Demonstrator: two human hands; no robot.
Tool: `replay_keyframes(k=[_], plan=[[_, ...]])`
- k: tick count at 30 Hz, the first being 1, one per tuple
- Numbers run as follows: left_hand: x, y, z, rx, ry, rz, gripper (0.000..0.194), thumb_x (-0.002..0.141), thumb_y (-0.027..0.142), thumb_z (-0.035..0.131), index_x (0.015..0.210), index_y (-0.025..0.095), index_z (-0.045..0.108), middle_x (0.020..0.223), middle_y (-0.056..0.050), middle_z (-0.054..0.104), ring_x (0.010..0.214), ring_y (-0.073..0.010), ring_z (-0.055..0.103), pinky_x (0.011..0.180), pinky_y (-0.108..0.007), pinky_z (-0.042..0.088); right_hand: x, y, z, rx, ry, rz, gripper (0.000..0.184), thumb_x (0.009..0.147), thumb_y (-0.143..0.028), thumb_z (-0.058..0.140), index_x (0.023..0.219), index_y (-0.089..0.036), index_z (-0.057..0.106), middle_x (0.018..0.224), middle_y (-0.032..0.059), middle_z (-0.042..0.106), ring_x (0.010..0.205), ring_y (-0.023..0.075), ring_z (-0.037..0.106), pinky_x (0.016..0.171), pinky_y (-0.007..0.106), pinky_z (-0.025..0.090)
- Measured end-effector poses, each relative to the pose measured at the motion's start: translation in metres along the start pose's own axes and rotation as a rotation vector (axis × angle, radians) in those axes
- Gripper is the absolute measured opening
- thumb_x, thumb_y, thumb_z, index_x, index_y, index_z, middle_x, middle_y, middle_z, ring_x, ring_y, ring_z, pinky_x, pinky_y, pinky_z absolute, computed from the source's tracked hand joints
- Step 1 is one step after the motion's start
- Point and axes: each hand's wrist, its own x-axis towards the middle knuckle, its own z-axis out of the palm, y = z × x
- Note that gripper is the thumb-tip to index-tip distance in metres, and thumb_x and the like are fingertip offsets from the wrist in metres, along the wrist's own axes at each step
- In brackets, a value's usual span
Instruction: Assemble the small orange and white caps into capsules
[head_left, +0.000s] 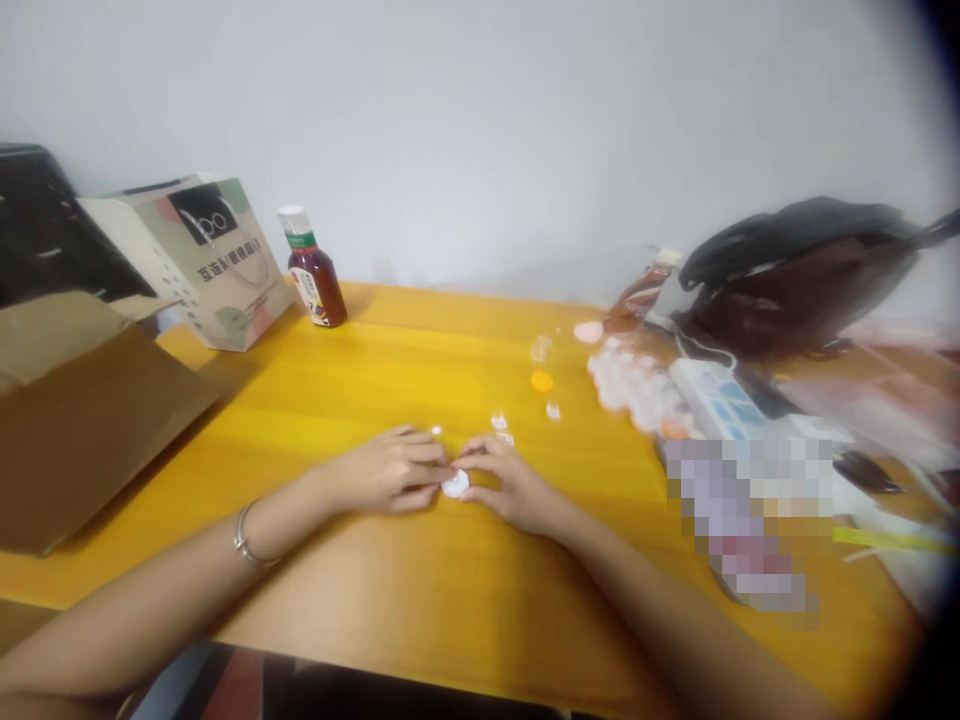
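Observation:
A small round white disc (455, 485) is between my two hands, low over or on the yellow wooden table (360, 570). My right hand (510, 482) pinches its right edge between thumb and index finger. From the other side, the curled fingers of my left hand (405, 472) press against its left edge; their tips are partly hidden. Just beyond the hands lie small pale pieces, such as one white piece (499, 422) and another farther right (553, 410). A tiny white bit (437, 430) sits by my left knuckles. Blur hides the disc's details.
On the left stand a cardboard box (97, 430), a paper gift bag (225, 270) and a bottle of dark red liquid (315, 275). An orange round piece (541, 381) lies ahead. To the right are clustered pale round things (637, 390), a power strip (720, 395) and a dark bag (802, 280).

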Motion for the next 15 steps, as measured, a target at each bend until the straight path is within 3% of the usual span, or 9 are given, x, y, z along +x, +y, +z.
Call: replay_keyframes(k=[4, 9, 13, 15], plan=[[0.0, 0.002, 0.001, -0.024, -0.005, -0.019, 0.026, 0.082, 0.02, 0.045, 0.103, 0.019, 0.06, 0.084, -0.006, 0.06, 0.08, -0.0168, 0.054, 0.076, -0.031, 0.041, 0.0, 0.002, 0.0, -0.001, 0.004, -0.01, 0.026, 0.072, -0.024, 0.065, 0.097, -0.025, 0.062, 0.101, 0.005, 0.053, 0.097, 0.019, 0.052, 0.089, 0.038, 0.041], [0.0, -0.002, 0.005, -0.28, 0.043, -0.092, 0.022, 0.083, 0.017, 0.045, 0.098, 0.017, 0.061, 0.083, -0.006, 0.061, 0.078, -0.0135, 0.055, 0.074, -0.027, 0.044, -0.001, 0.002, 0.0, 0.003, -0.004, -0.013, 0.027, 0.071, -0.026, 0.066, 0.098, -0.025, 0.061, 0.102, 0.0055, 0.053, 0.099, 0.019, 0.051, 0.09, 0.038, 0.04], [-0.003, -0.016, 0.012, -0.318, 0.229, -0.333, 0.02, 0.084, 0.023, 0.047, 0.098, 0.017, 0.06, 0.088, -0.006, 0.06, 0.081, -0.0139, 0.056, 0.075, -0.028, 0.045, -0.001, 0.001, -0.001, 0.002, 0.02, -0.015, 0.027, 0.072, -0.027, 0.064, 0.099, -0.024, 0.061, 0.101, 0.006, 0.052, 0.097, 0.0183, 0.052, 0.089, 0.037, 0.041], [-0.003, -0.025, 0.018, -0.323, 0.268, -0.462, 0.022, 0.082, 0.027, 0.052, 0.1, 0.017, 0.059, 0.09, -0.006, 0.058, 0.081, -0.0138, 0.056, 0.072, -0.027, 0.046, -0.001, 0.001, -0.001, -0.004, 0.018, -0.014, 0.027, 0.073, -0.028, 0.064, 0.099, -0.025, 0.06, 0.1, 0.0054, 0.053, 0.096, 0.0181, 0.052, 0.088, 0.036, 0.041]])
